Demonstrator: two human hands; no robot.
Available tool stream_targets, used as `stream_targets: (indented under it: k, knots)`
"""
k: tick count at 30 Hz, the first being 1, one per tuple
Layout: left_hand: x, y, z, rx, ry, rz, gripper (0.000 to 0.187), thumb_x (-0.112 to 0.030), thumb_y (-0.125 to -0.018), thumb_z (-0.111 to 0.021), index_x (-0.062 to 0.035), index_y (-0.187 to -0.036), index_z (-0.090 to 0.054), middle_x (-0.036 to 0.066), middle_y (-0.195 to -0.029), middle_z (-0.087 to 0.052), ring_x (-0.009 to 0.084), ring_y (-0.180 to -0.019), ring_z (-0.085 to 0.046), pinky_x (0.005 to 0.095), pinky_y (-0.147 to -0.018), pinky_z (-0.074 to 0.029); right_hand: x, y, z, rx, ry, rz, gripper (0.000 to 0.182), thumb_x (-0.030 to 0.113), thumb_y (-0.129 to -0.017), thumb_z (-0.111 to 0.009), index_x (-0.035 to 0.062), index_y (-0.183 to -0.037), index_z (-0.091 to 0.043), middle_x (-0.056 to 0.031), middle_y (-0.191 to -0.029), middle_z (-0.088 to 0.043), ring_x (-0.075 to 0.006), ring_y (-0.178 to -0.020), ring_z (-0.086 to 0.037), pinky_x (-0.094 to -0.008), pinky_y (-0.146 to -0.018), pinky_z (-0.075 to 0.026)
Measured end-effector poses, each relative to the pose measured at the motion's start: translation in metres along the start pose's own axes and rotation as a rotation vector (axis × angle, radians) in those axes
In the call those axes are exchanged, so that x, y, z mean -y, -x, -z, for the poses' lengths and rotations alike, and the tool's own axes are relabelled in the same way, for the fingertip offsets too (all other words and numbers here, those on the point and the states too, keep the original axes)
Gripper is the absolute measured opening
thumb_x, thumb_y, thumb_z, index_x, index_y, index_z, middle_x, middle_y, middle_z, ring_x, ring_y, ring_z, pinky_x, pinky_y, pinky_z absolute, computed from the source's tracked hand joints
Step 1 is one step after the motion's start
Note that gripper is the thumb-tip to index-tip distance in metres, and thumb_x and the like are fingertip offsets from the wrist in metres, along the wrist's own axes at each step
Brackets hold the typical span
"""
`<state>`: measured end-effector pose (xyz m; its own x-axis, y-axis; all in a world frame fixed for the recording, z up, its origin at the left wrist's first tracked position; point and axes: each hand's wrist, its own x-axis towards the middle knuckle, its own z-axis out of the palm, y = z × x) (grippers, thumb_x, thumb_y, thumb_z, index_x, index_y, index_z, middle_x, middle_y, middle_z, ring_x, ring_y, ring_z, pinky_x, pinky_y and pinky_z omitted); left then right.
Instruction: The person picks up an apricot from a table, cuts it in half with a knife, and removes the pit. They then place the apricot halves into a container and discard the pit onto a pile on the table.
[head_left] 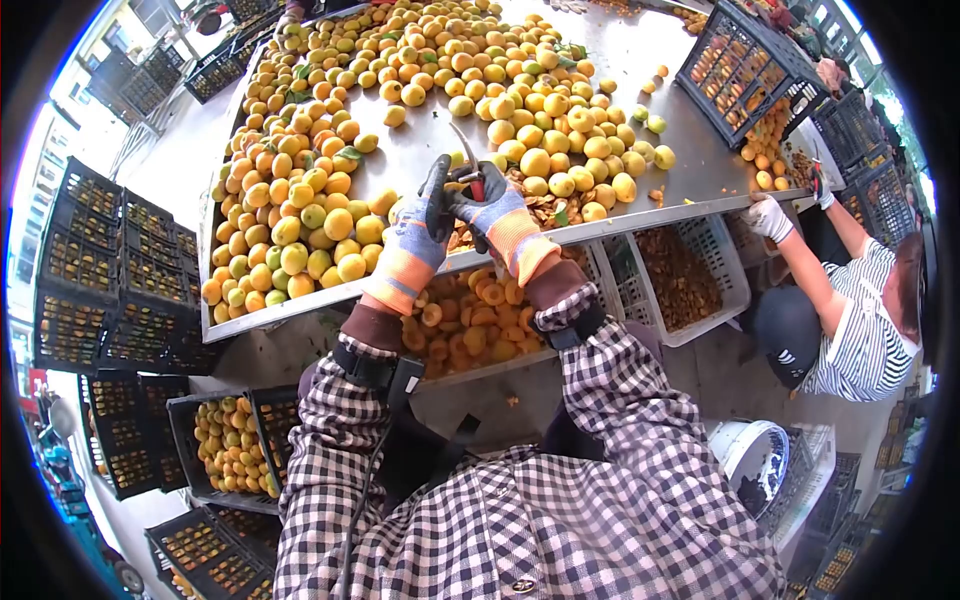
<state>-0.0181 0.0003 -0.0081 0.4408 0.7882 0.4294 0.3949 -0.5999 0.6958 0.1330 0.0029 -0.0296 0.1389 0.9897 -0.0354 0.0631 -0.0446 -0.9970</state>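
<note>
Because the right hand point(497, 215) is closed around the red-handled curved knife point(464, 146), blade up over the metal table point(590, 232), the half-curled left hand point(420, 232), contents hidden, is best kept off its edge.

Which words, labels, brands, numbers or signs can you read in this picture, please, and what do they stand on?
None can be read with certainty.
Dark cap, beside the striped shirt at the right: small white marks, too small to read.
Curved knife, metal table, white bucket and stacked black crates: no lettering that I can make out.
</note>
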Motion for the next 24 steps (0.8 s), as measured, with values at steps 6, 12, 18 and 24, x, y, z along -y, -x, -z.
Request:
stream_targets:
  k: [6,12,18,24]
  knots:
    - [0.016,0.003,-0.002,0.012,0.02,-0.034,0.072,0.009,-0.075,-0.06,-0.0067,-0.142,-0.041,0.019,-0.126,-0.058,0.0332,-0.117,-0.056,0.0371,-0.097,-0.045,0.006,0.007,-0.007,-0.052,0.204,0.141,0.052,0.012,-0.067,-0.081,0.0078,-0.111,-0.055,-0.0088,-0.096,-0.065,-0.0187,-0.088,-0.063,-0.0309,-0.079,-0.051]
    - [0.011,-0.006,-0.001,-0.061,0.472,0.085,0.063,0.011,-0.082,-0.058,-0.0063,-0.14,-0.044,0.01,-0.125,-0.059,0.0179,-0.112,-0.057,0.0283,-0.092,-0.048,0.005,0.008,-0.002,-0.066,0.423,0.207,0.049,0.007,-0.07,-0.075,0.0094,-0.114,-0.054,-0.0141,-0.104,-0.063,-0.029,-0.098,-0.062,-0.0355,-0.087,-0.049]
    - [0.008,0.007,0.011,0.145,0.734,0.338,0.055,0.001,-0.08,-0.062,-0.0044,-0.134,-0.05,0.008,-0.113,-0.061,0.0126,-0.077,-0.061,0.0237,-0.064,-0.051,0.002,-0.009,0.025,-0.198,0.472,0.333,0.038,0.012,-0.077,-0.073,0.0087,-0.111,-0.057,-0.0136,-0.096,-0.064,-0.0268,-0.09,-0.063,-0.035,-0.081,-0.05]
    - [-0.046,0.059,-0.012,0.686,0.747,0.49,0.05,0.004,-0.08,-0.063,-0.0034,-0.129,-0.056,0.008,-0.118,-0.061,0.0144,-0.098,-0.059,0.0299,-0.079,-0.055,0.012,0.001,0.045,-0.237,0.284,0.272,0.023,0.016,-0.08,-0.07,0.008,-0.101,-0.063,-0.0138,-0.082,-0.064,-0.0242,-0.076,-0.063,-0.0326,-0.075,-0.051]
